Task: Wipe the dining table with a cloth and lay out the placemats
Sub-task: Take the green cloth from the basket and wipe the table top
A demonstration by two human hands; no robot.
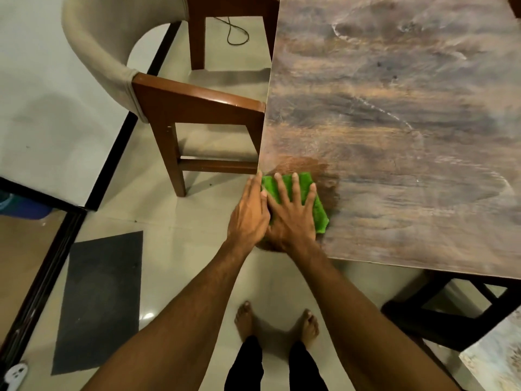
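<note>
A green cloth (320, 210) lies flat on the near left corner of the brown marbled dining table (394, 122). My right hand (293, 213) presses down on the cloth with its fingers spread straight. My left hand (249, 213) lies along the table's left edge beside the cloth, fingers straight, its side touching the right hand. A darker wet patch surrounds the cloth. No placemats are in view.
A wooden chair (197, 108) with a beige padded back stands at the table's left side. A dark grey mat (101, 300) lies on the tiled floor at left. A dark bench or chair frame (451, 311) sits under the table's near edge. My bare feet stand below.
</note>
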